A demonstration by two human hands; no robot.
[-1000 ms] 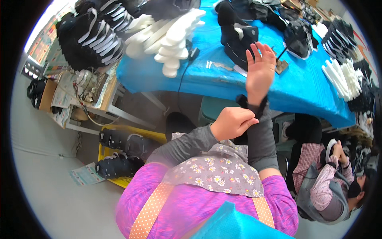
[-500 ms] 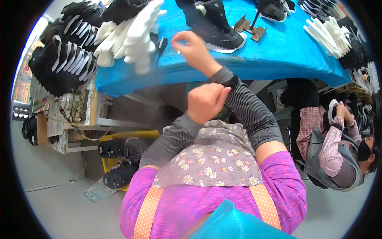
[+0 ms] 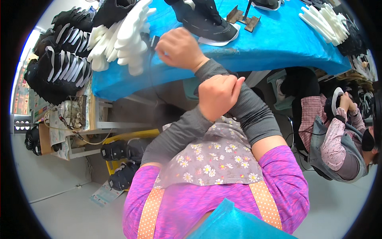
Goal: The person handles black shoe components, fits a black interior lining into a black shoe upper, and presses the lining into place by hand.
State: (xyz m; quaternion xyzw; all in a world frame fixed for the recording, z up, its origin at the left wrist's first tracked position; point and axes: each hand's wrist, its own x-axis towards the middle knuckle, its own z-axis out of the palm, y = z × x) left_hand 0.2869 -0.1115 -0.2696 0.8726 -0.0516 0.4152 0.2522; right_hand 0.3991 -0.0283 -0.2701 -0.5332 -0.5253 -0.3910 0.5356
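Note:
My left hand (image 3: 218,96) is closed at my right forearm, its fingers pinching the grey striped arm sleeve (image 3: 254,107) below the wrist. Above it my right hand (image 3: 181,48) is held up near the table edge, fingers curled in and nothing seen in them. Just beyond that hand, a black high-top shoe (image 3: 205,24) rests on a white sole-shaped piece (image 3: 218,42) on the blue-covered table (image 3: 270,51). Neither hand touches the shoe.
White foam-like pieces (image 3: 133,40) and stacked black shoe parts (image 3: 59,71) stand at the left. A metal bracket (image 3: 250,23) lies right of the shoe. Below is a yellow crate (image 3: 113,165) holding black shoes. A co-worker (image 3: 338,147) sits at the right holding a shoe.
My left hand has moved right and up, onto the right forearm sleeve. My right hand has shifted left and its fingers have curled in. The view has shifted slightly.

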